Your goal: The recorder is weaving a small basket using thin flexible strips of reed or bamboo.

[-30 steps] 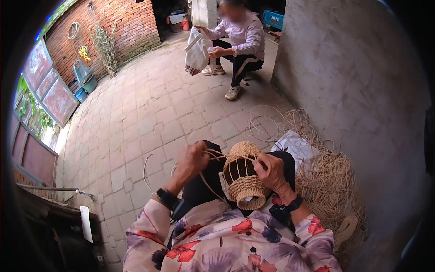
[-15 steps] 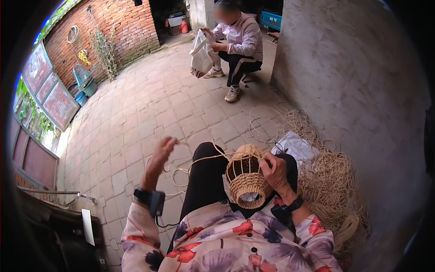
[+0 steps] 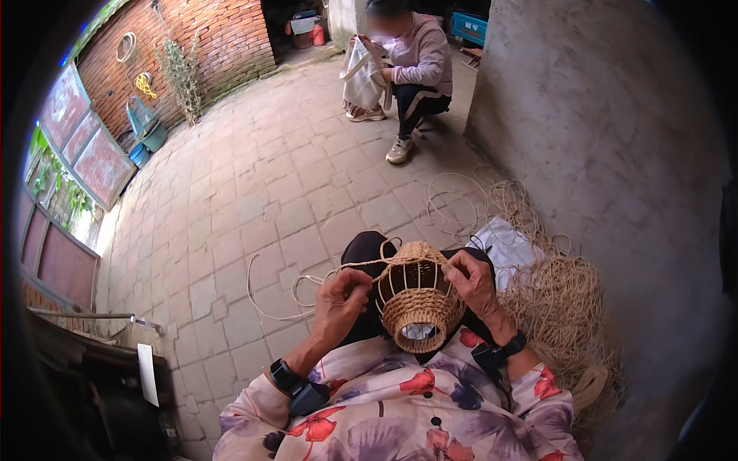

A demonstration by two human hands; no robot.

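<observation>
On the right of the lap-held woven basket (image 3: 423, 306), whose long axis points away from the floral shirt (image 3: 377, 430), the right hand (image 3: 470, 283) pinches; just left of the basket, the left hand (image 3: 342, 302) curls, hold unclear.

I count two hands (image 3: 338, 303) (image 3: 474, 286), one basket (image 3: 415, 307) and one heap of cord (image 3: 557, 300). I see one other person (image 3: 423, 65).

Floor: square pavers (image 3: 231, 207), joints uneven. From view centre: tangled heap of tan cord (image 3: 565, 307) at 4 o'clock; white sheet (image 3: 500, 246) against it, 3 o'clock; looser cord loops (image 3: 443, 211), 2–3 o'clock; blue bucket (image 3: 140, 156), 9–10 o'clock; co-worker's shoe (image 3: 400, 150), 12–1 o'clock.
</observation>
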